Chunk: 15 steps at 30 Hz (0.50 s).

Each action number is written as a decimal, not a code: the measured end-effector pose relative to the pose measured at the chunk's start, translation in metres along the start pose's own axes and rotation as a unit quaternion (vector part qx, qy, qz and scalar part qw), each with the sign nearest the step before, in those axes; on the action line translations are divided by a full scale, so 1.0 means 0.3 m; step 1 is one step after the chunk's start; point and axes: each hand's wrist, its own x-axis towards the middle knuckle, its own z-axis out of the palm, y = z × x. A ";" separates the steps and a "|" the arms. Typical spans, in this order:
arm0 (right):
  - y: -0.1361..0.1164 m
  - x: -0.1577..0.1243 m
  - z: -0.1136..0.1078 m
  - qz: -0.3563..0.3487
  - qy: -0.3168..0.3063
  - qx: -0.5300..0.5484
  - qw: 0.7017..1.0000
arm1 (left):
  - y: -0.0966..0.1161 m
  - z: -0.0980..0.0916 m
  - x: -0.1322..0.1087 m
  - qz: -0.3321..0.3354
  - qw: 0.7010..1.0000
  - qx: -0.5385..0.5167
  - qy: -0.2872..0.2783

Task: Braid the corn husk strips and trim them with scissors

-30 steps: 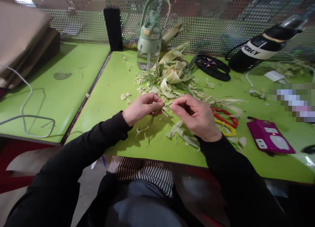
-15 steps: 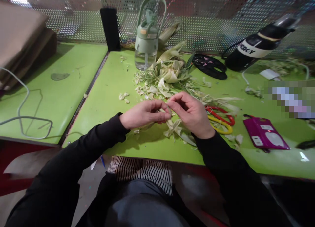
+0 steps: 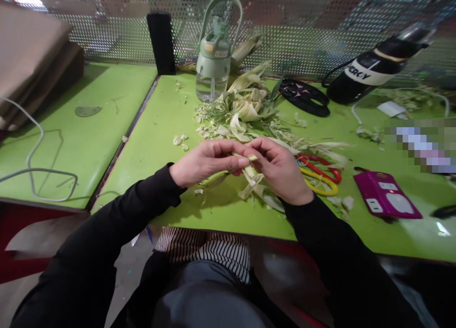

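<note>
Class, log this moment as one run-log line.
left hand: pinching husk strip | right hand: pinching same strip | scissors: on table

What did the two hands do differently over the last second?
The left hand and right hand moved toward each other; a second ago a gap lay between them, now their fingertips meet on a pale husk strip, both pinching it. The husk pile, green bottle, scissors and purple case stayed put.

Both hands (image 3: 245, 164) on husk strip (image 3: 251, 158)
</note>
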 end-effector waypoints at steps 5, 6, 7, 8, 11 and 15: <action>-0.023 -0.021 -0.023 0.003 0.021 -0.074 0.997 | 0.012 -0.015 0.004 0.000 0.995 -0.040 0.089; -0.029 -0.028 -0.027 0.002 0.021 -0.086 0.996 | 0.013 -0.018 0.006 0.005 0.994 -0.039 0.104; -0.034 -0.035 -0.030 -0.002 0.016 -0.095 0.995 | 0.013 -0.020 0.008 0.011 0.993 -0.033 0.116; -0.040 -0.042 -0.031 -0.009 0.010 -0.103 0.995 | 0.011 -0.022 0.011 0.019 0.992 -0.021 0.125; -0.055 -0.056 -0.022 -0.045 -0.003 -0.142 0.989 | -0.003 -0.024 0.016 0.044 0.985 0.066 0.151; -0.067 -0.046 -0.004 -0.112 -0.041 -0.193 0.974 | -0.034 -0.011 0.012 0.054 0.950 0.269 0.145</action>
